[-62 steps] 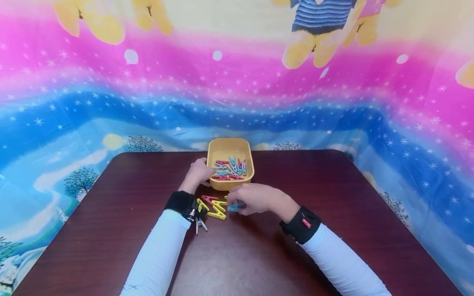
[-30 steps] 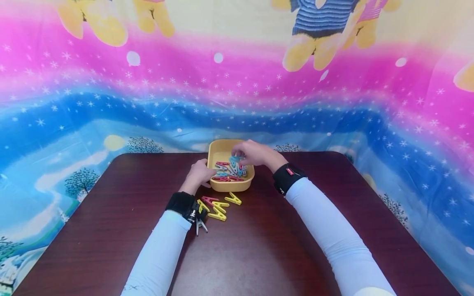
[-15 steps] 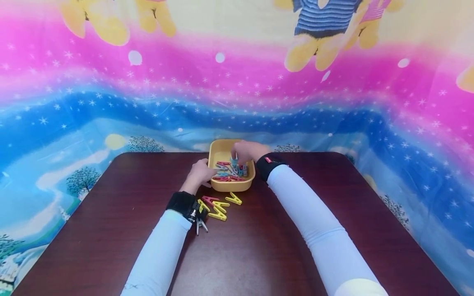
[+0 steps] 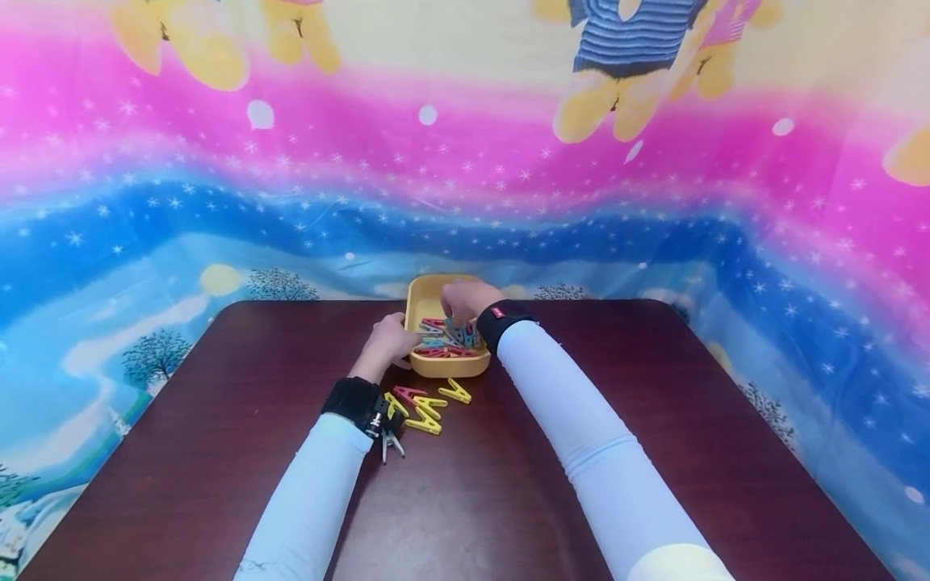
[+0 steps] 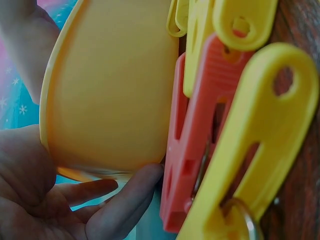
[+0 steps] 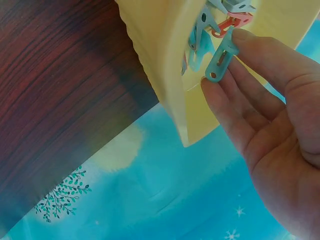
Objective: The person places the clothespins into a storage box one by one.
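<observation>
A yellow plastic box (image 4: pixel 450 369) stands at the table's far edge, with several red, blue and grey clothespins (image 4: pixel 443 352) lying in its near half. My left hand (image 4: pixel 387 339) grips the box's left side, thumb over the rim; its fingers (image 5: pixel 132 205) lie along the outer wall in the left wrist view. Above the pile inside the box, my right hand (image 4: pixel 467 298) pinches a light blue clothespin (image 6: pixel 222 59) between thumb and fingertips. Just in front of the box lie several yellow clothespins (image 4: pixel 455 391) and a red one (image 5: pixel 192 145).
A grey clothespin (image 4: pixel 392 445) lies beside the left wrist strap (image 4: pixel 352 402). The dark wooden table (image 4: pixel 654 403) ends right behind the box, where a printed cloth (image 4: pixel 349 218) hangs.
My right hand has picked up the light blue clothespin from the table, carried it up into the box, then moved slightly left over the pile. The left hand stays on the box.
</observation>
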